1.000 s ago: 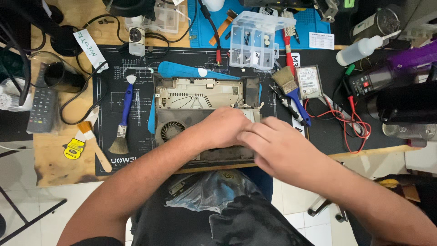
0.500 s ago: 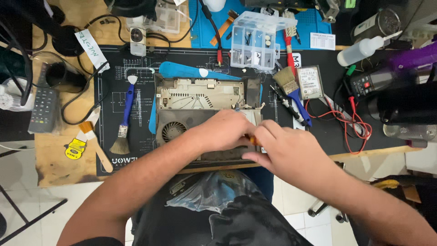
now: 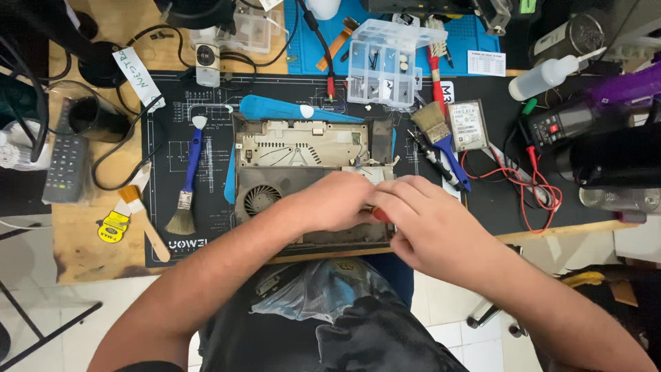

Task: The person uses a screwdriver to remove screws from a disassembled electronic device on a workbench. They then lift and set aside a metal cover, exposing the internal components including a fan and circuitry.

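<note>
An opened grey electronic device (image 3: 296,148) with a round fan (image 3: 261,198) lies on the black work mat (image 3: 172,117). My left hand (image 3: 330,201) rests with curled fingers on the device's lower right part, and what lies under it is hidden. My right hand (image 3: 430,224) is pressed against it from the right. Its fingers close around a small red-handled tool (image 3: 379,215), of which only a bit of red shows between the two hands.
On the mat lie a blue brush (image 3: 187,180) at left and a blue-handled brush (image 3: 441,138) and a hard drive (image 3: 469,125) at right. A clear parts box (image 3: 385,62) stands behind the device. A multimeter (image 3: 564,124) with red leads sits at right, a remote (image 3: 65,169) at left.
My hands have drawn slightly apart over the device's lower right corner. The right hand has shifted a little right, and the red handle now shows between them.
</note>
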